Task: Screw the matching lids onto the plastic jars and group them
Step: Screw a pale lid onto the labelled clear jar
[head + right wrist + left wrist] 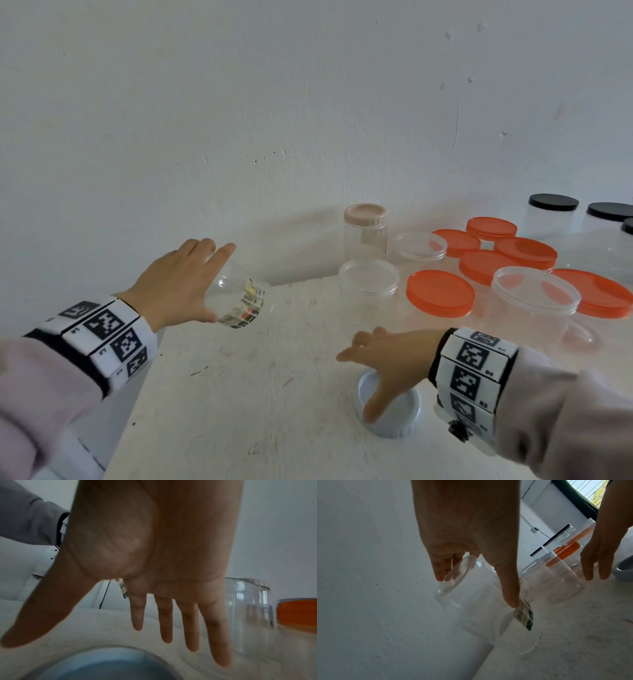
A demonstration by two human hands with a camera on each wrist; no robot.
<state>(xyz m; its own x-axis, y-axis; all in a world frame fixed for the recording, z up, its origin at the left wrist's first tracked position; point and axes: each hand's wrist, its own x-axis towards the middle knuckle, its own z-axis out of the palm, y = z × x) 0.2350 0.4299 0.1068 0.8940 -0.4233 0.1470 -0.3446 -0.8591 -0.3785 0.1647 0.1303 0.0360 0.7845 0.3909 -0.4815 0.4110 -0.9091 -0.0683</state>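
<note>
My left hand [217,284] grips a clear lidless jar [239,301] with a printed sticker, tilted near the table's left edge. In the left wrist view the thumb [510,595] lies along the jar's [479,615] side and the fingers reach round its far end. A pale blue lid [400,418] lies on the white table [239,411] at the front. My right hand [358,387] hovers just over it, fingers straight and spread, holding nothing. The right wrist view shows the lid [106,666] below the palm.
At the back stands a tall jar with a pink lid [365,233]. Right of it are several clear-lidded jars [369,287], orange-lidded jars [440,294] and black-lidded jars [553,212]. The wall is close behind. The table's left edge [137,394] drops off below my left wrist.
</note>
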